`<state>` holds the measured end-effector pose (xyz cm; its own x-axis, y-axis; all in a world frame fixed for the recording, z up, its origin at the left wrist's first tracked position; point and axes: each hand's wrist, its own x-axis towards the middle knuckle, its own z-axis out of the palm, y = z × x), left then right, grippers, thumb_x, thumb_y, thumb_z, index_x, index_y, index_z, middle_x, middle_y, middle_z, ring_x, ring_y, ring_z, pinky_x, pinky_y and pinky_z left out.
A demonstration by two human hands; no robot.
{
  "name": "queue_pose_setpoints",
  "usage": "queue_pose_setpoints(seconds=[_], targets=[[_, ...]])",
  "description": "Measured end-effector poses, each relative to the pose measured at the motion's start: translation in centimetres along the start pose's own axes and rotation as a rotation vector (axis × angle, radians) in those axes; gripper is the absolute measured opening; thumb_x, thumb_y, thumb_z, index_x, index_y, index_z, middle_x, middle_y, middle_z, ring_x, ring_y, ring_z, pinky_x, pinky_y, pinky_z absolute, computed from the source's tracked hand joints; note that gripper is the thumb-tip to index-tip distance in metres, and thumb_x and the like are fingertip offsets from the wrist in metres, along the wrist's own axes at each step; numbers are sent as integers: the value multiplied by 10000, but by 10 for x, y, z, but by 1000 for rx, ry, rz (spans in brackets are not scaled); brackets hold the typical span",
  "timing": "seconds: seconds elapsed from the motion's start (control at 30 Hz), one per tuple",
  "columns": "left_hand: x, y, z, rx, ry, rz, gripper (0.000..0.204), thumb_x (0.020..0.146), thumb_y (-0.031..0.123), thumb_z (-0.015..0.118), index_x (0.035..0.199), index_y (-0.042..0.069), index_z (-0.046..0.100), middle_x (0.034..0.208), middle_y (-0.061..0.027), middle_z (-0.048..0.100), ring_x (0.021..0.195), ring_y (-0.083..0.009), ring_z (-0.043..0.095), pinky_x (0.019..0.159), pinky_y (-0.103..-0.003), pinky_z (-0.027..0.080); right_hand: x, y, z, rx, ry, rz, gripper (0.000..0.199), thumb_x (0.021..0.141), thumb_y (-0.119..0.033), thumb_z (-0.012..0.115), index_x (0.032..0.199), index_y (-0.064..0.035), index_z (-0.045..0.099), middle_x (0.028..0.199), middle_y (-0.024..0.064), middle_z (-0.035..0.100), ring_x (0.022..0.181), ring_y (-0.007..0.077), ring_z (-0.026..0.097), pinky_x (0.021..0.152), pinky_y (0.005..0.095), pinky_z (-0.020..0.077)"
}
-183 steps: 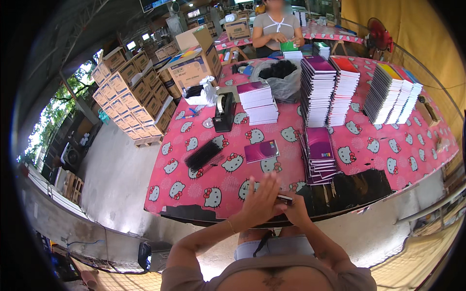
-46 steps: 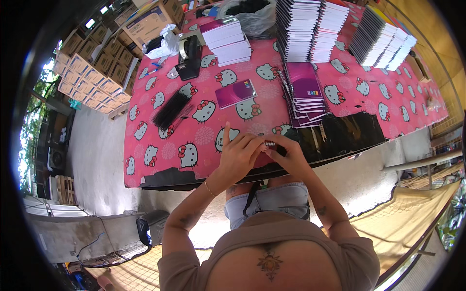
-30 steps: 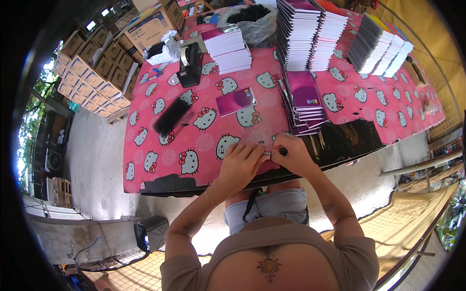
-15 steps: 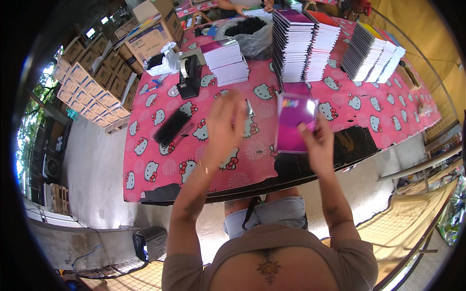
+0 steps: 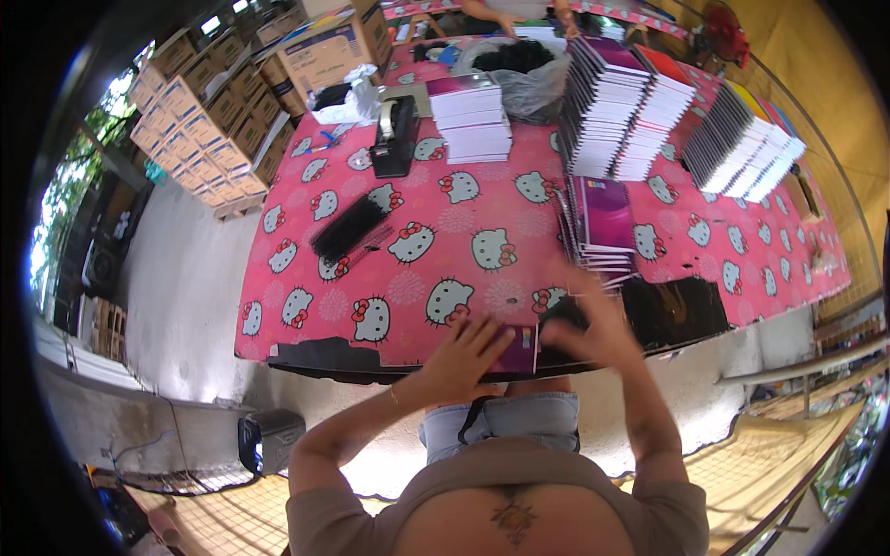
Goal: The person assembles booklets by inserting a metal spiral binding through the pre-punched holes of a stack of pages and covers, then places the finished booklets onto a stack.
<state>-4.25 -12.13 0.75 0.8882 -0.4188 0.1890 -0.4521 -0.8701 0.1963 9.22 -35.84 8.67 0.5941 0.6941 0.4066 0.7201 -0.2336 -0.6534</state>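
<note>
Cardboard boxes [image 5: 199, 111] are standing stacked at the far left of the pink cartoon-cat tablecloth [image 5: 445, 250], and a larger open carton [image 5: 334, 46] beside them is showing its flaps, contents not readable. A clear plastic bag [image 5: 524, 69] is sitting at the far edge, holding something dark. Tall piles of notebooks [image 5: 612, 102] are leaning across the far right, with a shorter fanned pile [image 5: 598, 222] lying nearer. At the near table edge the left hand [image 5: 464, 347] is lying with fingers spread, pressing flat on a purple notebook [image 5: 519, 350] that is resting on the cloth. The right hand [image 5: 593, 324] is blurring, fingers curled over the notebook's right side, just beside a black plastic sheet [image 5: 672, 310]; whether it is gripping is unclear
</note>
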Motion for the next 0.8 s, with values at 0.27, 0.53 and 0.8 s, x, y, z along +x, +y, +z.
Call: queue_pose_setpoints(seconds=[0.27, 0.53, 0.8], targets=[[7, -22, -44, -670, 143, -243, 418, 856, 145, 739, 1246, 65, 609, 1280, -175, 571, 1177, -308, 585, 923, -365, 497, -36, 27, 84, 377, -143, 188, 534, 792, -109, 806, 1274, -56, 581, 1175, 107, 637, 985, 208, 631, 877, 336, 493], [27, -12, 4, -862, 585, -314, 298, 790, -71, 664, 1069, 26, 628, 1067, -110, 609, 993, -242, 616, 830, -318, 497, -23, 19, 107, 707, 330, 234, 380, 874, -7, 707, 1200, -48, 518, 1056, 98, 652, 885, 147, 628, 870, 296, 504], [31, -11, 3, -805, 611, -290, 286, 806, -18, 666, 1086, 25, 630, 1065, -111, 614, 997, -273, 614, 865, -355, 491, -20, 21, 104, 567, 224, 352, 312, 860, 24, 708, 1137, -36, 579, 997, 39, 670, 886, 115, 602, 851, 265, 470]])
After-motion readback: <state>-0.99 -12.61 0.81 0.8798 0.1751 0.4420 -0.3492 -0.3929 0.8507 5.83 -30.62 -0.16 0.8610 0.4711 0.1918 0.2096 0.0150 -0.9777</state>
